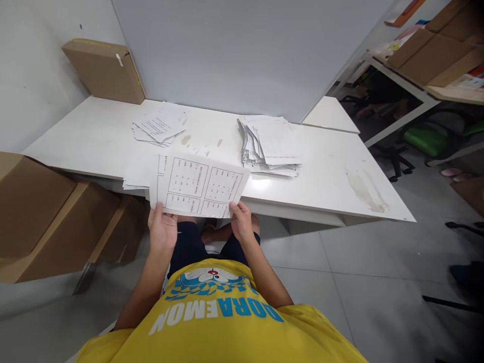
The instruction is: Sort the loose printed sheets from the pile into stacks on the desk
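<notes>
Both my hands hold one printed sheet of paper (200, 185) with table grids on it, above my lap at the near edge of the white table (94, 136). My left hand (162, 229) pinches its lower left corner. My right hand (241, 222) grips its lower right edge. Under the sheet, a few more papers (136, 177) lie at the table edge.
A tall messy stack of papers (268, 146) sits right of centre on the table and a smaller pile (159, 128) lies further back left. Cardboard boxes stand at my left (41, 212) and on the far corner (104, 70). Shelving with boxes (427, 55) is at the right.
</notes>
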`<state>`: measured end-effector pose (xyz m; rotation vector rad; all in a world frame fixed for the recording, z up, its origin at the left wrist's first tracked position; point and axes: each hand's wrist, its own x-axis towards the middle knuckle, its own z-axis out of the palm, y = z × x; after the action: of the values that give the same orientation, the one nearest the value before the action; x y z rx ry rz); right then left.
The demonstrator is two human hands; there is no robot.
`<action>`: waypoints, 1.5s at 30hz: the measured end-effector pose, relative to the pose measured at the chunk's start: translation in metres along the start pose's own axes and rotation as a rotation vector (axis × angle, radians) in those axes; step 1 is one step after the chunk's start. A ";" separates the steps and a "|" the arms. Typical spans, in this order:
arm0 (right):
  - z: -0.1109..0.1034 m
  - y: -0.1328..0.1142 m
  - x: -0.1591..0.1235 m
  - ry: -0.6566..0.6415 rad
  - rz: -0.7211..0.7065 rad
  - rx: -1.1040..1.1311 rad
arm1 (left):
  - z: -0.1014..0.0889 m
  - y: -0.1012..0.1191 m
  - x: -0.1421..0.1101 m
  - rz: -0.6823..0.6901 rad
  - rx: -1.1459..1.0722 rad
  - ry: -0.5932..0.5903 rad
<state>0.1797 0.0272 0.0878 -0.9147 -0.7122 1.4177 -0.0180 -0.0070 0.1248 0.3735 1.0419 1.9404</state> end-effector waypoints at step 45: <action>-0.096 -0.015 0.011 0.328 0.004 -0.265 | -0.043 0.026 0.157 0.531 0.822 0.248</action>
<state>0.2702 0.0295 0.0517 -1.3205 -0.6568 1.1539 -0.1485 0.0912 0.0985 0.9539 2.0626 1.9418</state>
